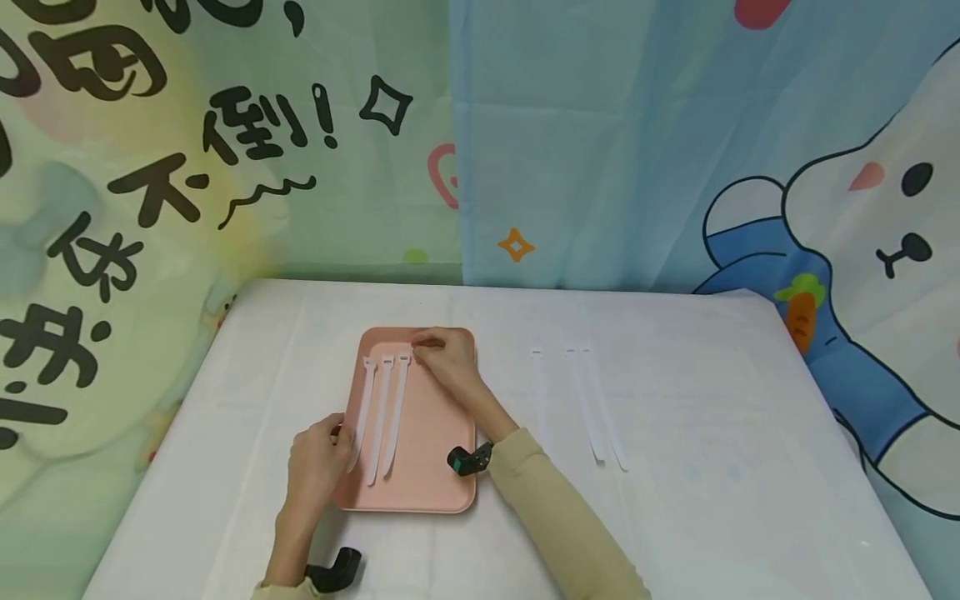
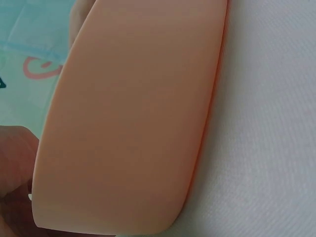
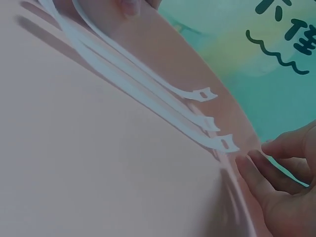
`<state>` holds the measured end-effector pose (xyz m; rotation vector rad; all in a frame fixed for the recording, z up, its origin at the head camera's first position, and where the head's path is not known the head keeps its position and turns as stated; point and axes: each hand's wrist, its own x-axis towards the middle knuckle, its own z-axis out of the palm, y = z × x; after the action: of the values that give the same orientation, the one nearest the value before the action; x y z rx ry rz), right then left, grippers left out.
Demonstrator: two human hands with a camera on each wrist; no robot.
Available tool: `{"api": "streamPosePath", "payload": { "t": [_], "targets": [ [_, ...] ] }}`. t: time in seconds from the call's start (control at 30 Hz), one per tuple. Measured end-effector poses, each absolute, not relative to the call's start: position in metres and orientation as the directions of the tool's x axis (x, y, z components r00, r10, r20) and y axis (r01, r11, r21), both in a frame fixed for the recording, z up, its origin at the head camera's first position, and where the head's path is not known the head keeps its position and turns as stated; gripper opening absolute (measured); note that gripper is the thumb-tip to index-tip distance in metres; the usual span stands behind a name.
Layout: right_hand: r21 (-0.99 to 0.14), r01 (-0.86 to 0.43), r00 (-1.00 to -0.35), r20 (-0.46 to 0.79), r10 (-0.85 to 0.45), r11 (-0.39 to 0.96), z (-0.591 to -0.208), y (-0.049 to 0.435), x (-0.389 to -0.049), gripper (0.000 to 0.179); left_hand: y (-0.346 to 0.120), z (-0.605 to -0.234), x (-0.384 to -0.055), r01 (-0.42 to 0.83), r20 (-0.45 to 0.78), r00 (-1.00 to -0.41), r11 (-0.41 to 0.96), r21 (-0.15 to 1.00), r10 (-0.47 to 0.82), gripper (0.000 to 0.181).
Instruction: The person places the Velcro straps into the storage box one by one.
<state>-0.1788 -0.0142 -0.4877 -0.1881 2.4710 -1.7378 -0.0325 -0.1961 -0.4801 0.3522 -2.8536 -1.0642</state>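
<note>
A pink tray [image 1: 431, 467] lies on the white tabletop. Three white slotted-head cable straps [image 1: 384, 417] rest side by side in its left half, heads at the far end. My left hand [image 1: 318, 458] grips the tray's left rim; in the left wrist view the tray's outer wall [image 2: 128, 118] covers most of that hand. At the far rim, my right hand [image 1: 446, 358] pinches the edge between thumb and fingers, just right of the strap heads. The right wrist view has the right hand [image 3: 286, 182] on the rim beside the nearest strap head [image 3: 227, 143].
To the right of the tray, more white straps [image 1: 592, 408] lie on the white cloth [image 1: 712, 500], hard to see against it. A printed curtain [image 1: 570, 150] hangs behind the table's far edge. Black cameras [image 1: 337, 571] are worn on both wrists.
</note>
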Motion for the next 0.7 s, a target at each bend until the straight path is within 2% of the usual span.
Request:
{"api": "streamPosePath", "payload": {
  "t": [0.43, 0.7],
  "targets": [
    [-0.987, 0.009, -0.987, -0.034, -0.154, 0.159, -0.466, 0.018, -0.164, 0.021, -0.195, -0.478, -0.031, -0.198, -0.025, -0.971, 0.740, 0.643, -0.238, 0.031],
    [-0.996, 0.026, -0.997, -0.032, -0.073, 0.084, -0.466, 0.044, -0.166, 0.019, -0.194, -0.478, -0.030, -0.196, -0.025, -0.971, 0.738, 0.646, -0.237, 0.031]
  ]
}}
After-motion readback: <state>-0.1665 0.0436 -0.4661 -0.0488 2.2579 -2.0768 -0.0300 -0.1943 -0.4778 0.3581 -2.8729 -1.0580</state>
